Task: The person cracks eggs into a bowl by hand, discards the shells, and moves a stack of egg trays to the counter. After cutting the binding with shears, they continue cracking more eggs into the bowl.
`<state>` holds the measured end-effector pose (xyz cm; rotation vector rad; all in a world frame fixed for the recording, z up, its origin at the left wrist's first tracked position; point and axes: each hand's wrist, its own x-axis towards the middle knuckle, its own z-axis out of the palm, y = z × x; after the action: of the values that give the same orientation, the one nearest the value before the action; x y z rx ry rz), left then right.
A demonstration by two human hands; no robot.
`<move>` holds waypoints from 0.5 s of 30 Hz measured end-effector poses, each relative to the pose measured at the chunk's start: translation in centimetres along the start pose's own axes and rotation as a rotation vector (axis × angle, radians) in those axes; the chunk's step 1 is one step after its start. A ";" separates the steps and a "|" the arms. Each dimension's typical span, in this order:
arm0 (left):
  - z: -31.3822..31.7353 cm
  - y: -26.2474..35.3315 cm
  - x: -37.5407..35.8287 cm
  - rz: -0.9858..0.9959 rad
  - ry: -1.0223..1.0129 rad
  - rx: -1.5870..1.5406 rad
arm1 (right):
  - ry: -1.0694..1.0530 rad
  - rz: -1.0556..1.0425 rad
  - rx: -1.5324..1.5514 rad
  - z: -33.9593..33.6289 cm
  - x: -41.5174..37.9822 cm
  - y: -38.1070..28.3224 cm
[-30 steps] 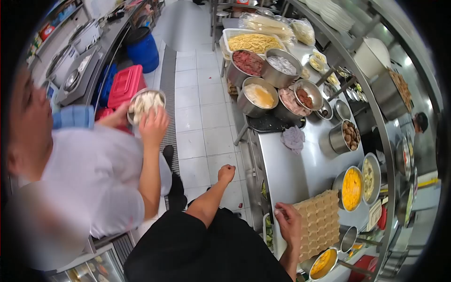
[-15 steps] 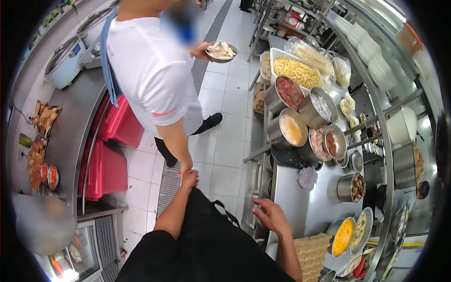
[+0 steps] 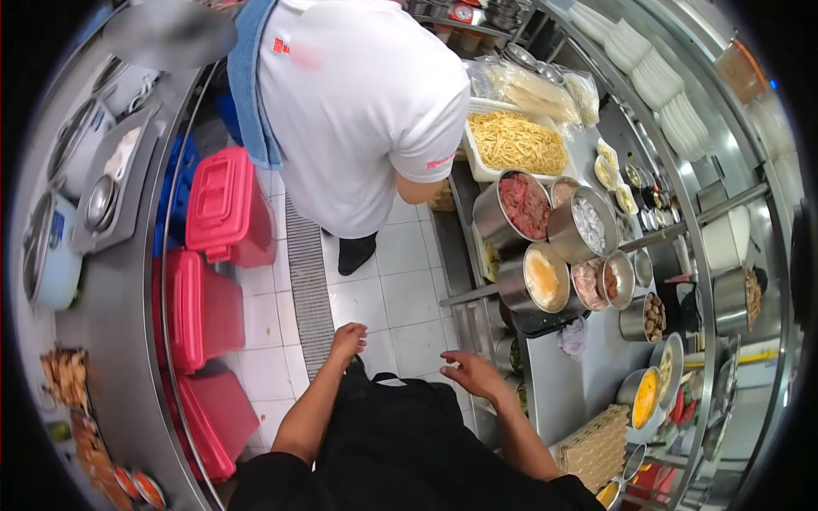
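My left hand [image 3: 348,342] is held in front of my body above the tiled floor, fingers loosely curled, with nothing seen in it. Beside the steel counter's front edge is my right hand [image 3: 474,373], empty, its thumb and fingers apart. Ahead of me a co-worker in a white shirt [image 3: 349,111] has their back to me; their hands are hidden. Nearest my right hand on the counter are a crumpled pale cloth [image 3: 573,339] and a stack of egg trays [image 3: 595,451].
On the right counter [image 3: 554,396] stand a basket of noodles [image 3: 518,143], a pot of red meat [image 3: 523,206] and a bowl of yellow liquid [image 3: 645,397]. Lidded red bins [image 3: 226,204] line the left side, below another steel counter [image 3: 115,341]. Plates [image 3: 656,85] fill a shelf.
The co-worker has turned and moved toward the right counter; the bowl in their hand is now out of sight. My left hand is apart from their arm. The view has shifted.
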<state>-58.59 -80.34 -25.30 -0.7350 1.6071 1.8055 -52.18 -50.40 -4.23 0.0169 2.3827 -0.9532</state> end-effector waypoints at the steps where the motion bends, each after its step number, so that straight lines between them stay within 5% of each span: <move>1: 0.4 2.2 1.3 -0.002 -0.015 0.016 | 0.014 0.013 0.010 -0.3 0.9 -0.7; 7: 5.3 12.2 8.5 0.072 -0.224 0.143 | -0.029 0.171 0.035 -1.3 5.5 -0.4; 15: 6.8 19.3 14.5 -0.100 -0.286 0.323 | 0.075 0.094 0.133 -4.2 18.5 1.1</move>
<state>-82.66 -74.03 -22.63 -0.3827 1.5854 1.4563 -69.56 -50.45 -11.85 0.2171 2.3594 -1.0819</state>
